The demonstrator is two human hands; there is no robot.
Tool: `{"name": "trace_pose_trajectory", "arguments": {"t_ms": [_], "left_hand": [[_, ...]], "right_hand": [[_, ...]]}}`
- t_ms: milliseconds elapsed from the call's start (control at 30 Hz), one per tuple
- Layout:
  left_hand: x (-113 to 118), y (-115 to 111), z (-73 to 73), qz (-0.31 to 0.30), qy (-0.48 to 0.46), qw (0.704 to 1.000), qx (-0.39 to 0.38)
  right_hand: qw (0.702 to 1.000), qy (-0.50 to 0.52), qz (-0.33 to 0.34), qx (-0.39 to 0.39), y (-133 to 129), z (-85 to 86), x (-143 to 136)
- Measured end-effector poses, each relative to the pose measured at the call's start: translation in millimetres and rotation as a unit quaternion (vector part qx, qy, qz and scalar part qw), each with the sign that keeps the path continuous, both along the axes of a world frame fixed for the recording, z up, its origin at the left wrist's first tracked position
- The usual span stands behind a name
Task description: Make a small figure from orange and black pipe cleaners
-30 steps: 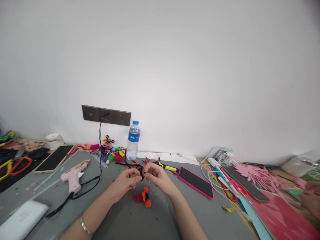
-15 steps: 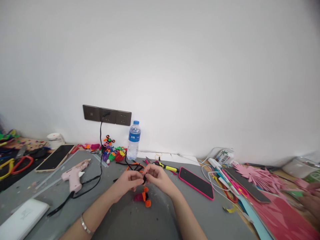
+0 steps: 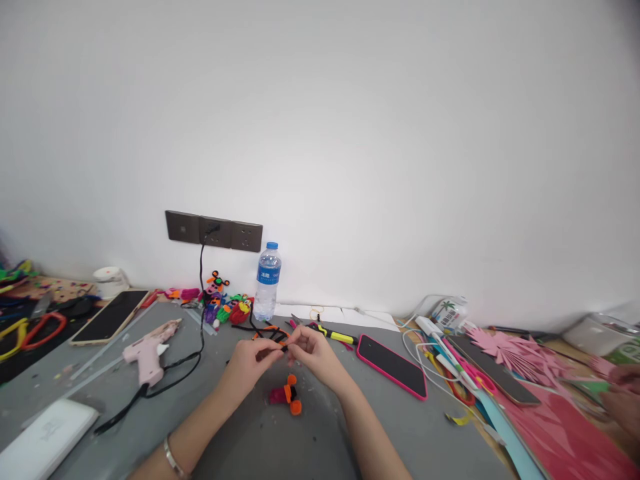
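Note:
Between my two hands is a small piece of black pipe cleaner [image 3: 285, 349], mostly covered by fingertips. My left hand [image 3: 250, 365] pinches one end with thumb and forefinger. The other end is pinched by my right hand [image 3: 316, 358]. Just below them on the grey mat [image 3: 320, 443] lies a small magenta, orange and black pipe-cleaner figure [image 3: 285, 395], touched by neither hand. Behind my hands are black and orange pipe cleaners [image 3: 256, 329] and yellow-black pliers [image 3: 337, 335].
A pink glue gun [image 3: 149, 353] with its black cord lies left, near a white box-like device [image 3: 47, 437]. A water bottle [image 3: 267, 287] stands by colourful figures [image 3: 225, 307]. Right are a pink-edged phone [image 3: 393, 367], cables, papers and another person's hand [image 3: 623, 400].
My left hand has turned and its fingers have straightened toward the right hand. The black piece now sits level between the fingertips. The small figure stays put.

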State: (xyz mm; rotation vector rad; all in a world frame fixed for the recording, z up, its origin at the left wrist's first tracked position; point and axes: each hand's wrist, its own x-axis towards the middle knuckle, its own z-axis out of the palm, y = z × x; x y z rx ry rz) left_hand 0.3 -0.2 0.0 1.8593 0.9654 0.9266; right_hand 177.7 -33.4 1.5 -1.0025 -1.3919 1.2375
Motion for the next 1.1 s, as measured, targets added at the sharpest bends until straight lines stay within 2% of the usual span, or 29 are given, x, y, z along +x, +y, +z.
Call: {"name": "trace_pose_trajectory", "arguments": {"t_ms": [167, 300, 467, 567, 800, 900, 967, 1100], "left_hand": [[-1, -2, 6.1, 0.0, -0.021, 1.0, -0.013], [0, -5, 11.1, 0.003, -0.024, 0.999, -0.021], [2, -7, 13.9, 0.012, -0.043, 0.998, -0.049], [3, -9, 16.1, 0.017, -0.043, 0.997, -0.057], [5, -9, 14.1, -0.02, -0.086, 0.989, -0.117], [6, -9, 12.7, -0.018, -0.1, 0.982, -0.16], [6, -9, 12.3, -0.018, -0.1, 0.982, -0.161], [4, -8, 9.4, -0.013, -0.064, 0.996, -0.062]], "right_hand": [[1.0, -0.013, 0.002, 0.014, -2, -0.4, -2], [0.995, -0.076, -0.023, 0.064, -3, 0.1, -4], [0.968, -0.187, -0.098, 0.137, -2, 4.0, -5], [0.95, -0.22, -0.133, 0.176, -3, 5.9, -5], [0.932, -0.226, -0.136, 0.25, -4, 7.9, -6], [0.932, -0.226, -0.138, 0.248, -4, 8.6, -7], [0.937, -0.219, -0.139, 0.233, -5, 9.0, -8], [0.956, -0.189, -0.127, 0.184, -6, 9.5, -9]]}}
